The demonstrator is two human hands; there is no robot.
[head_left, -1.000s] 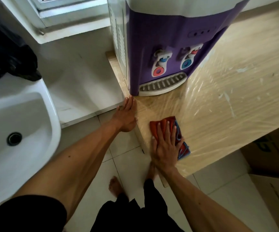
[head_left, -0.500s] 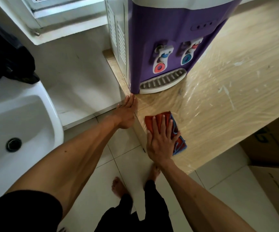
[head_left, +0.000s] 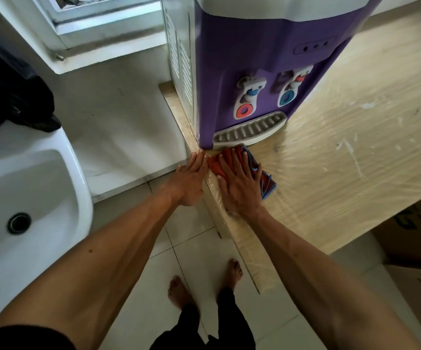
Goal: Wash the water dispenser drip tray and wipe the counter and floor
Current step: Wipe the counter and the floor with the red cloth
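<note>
A purple and white water dispenser stands on the left end of a wood-look counter covered in clear film. Its grey slotted drip tray sits in place at the dispenser's foot. My right hand lies flat, fingers spread, on a red and blue cloth, pressing it on the counter just in front of the tray. My left hand rests flat against the counter's left edge, fingers straight, holding nothing.
A white sink with a dark drain is at the left, dark fabric heaped behind it. White floor tiles and my bare feet are below. Cardboard boxes stand under the counter's right side. White smears mark the counter.
My right hand has slid the cloth forward along the counter, from near the front edge up to the drip tray. My left hand stays at the counter's left edge.
</note>
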